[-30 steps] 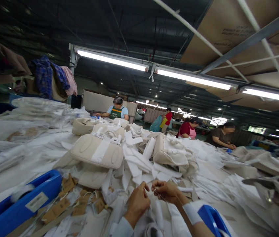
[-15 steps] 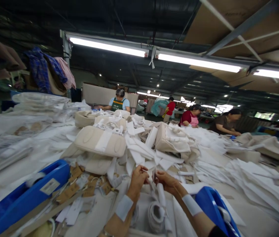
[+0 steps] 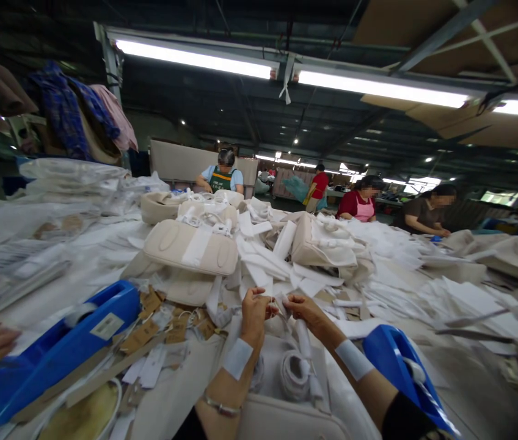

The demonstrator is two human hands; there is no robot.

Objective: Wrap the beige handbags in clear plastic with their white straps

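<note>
The nearest bag (image 3: 295, 421) is plain cream-beige, the coil (image 3: 292, 374) above it greyish white. Another bag (image 3: 162, 247), on the pile, is beige too, crossed by a white band (image 3: 196, 249), and the foam pieces (image 3: 259, 269) beside it are white. Both tape dispensers (image 3: 57, 354) are bright blue. Hang tags (image 3: 142, 337) are kraft brown, paper slips (image 3: 151, 370) white. The forearm patches (image 3: 238, 359) are pale bluish white, the bracelet (image 3: 222, 406) silver, the sleeve (image 3: 412, 415) black. Farther back, a hanging shirt (image 3: 60, 110) is blue plaid, one co-worker's apron (image 3: 220, 181) dark green and orange, another's apron (image 3: 365, 209) pink
</note>
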